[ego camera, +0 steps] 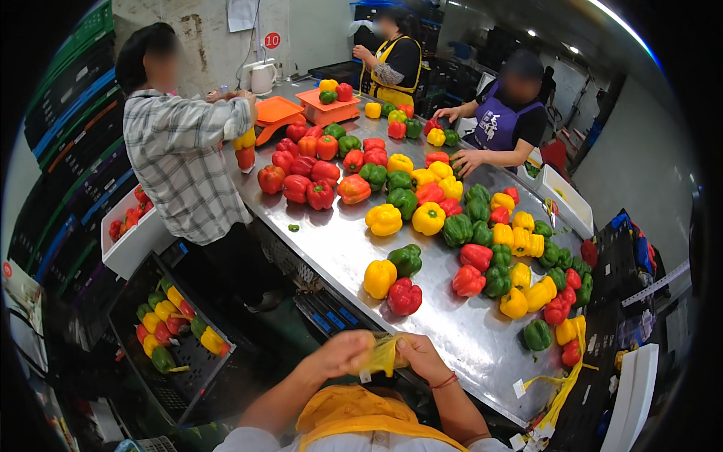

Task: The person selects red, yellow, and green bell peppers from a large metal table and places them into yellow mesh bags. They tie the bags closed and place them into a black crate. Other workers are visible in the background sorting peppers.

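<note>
A yellow mesh net bag [384, 357] with a small white tag is stretched between my two hands, over the near edge of the steel table [339, 248]. My left hand [345, 353], somewhat blurred, grips one side of it. On the other side my right hand [421, 353], with a red string at the wrist, pinches the mesh. Just beyond my hands three bell peppers sit close together: a yellow one [380, 278], a green one [405, 260] and a red one [404, 296].
Many loose bell peppers [457, 229] cover the table's middle and right. Yellow nets [565, 390] hang at the right corner. Orange scales [327, 107] stand at the far end. Three people [181, 158] work around the table. A black crate [181, 390] of netted peppers is at left.
</note>
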### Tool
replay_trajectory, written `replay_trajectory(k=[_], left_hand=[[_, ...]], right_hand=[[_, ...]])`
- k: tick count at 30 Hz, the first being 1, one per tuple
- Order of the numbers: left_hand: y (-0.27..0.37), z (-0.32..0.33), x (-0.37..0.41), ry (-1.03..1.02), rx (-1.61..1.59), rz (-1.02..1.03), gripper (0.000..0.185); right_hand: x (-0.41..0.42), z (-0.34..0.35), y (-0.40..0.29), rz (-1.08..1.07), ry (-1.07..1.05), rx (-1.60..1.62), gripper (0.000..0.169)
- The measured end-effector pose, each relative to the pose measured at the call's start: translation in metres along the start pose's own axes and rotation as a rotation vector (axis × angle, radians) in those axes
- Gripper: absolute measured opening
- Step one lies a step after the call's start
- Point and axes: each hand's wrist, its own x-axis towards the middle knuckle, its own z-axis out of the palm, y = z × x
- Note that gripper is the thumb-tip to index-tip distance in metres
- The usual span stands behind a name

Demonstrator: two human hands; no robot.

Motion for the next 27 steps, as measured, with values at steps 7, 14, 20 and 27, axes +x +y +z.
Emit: replay_trajectory(k=[7, 14, 20, 27], left_hand=[[0.005, -0.004, -0.020, -0.169, 0.455, -0.202, 0.037], [0.028, -0.021, 0.004, 0.339, -0.010, 0.214, 0.022], [0.011, 0.003, -0.008, -0.258, -0.204, -0.034, 0.035], [0.010, -0.012, -0.015, -0.236, 0.013, -0.037, 0.035]], right_hand=[[0.002, 0.015, 0.002, 0.078, 0.089, 0.613, 0.027], [0.003, 0.030, 0.002, 0.162, -0.148, 0.656, 0.025], [0.022, -0.011, 0.005, -0.087, 0.137, 0.558, 0.022], [0.015, 0.010, 0.004, 0.049, 0.124, 0.905, 0.024]])
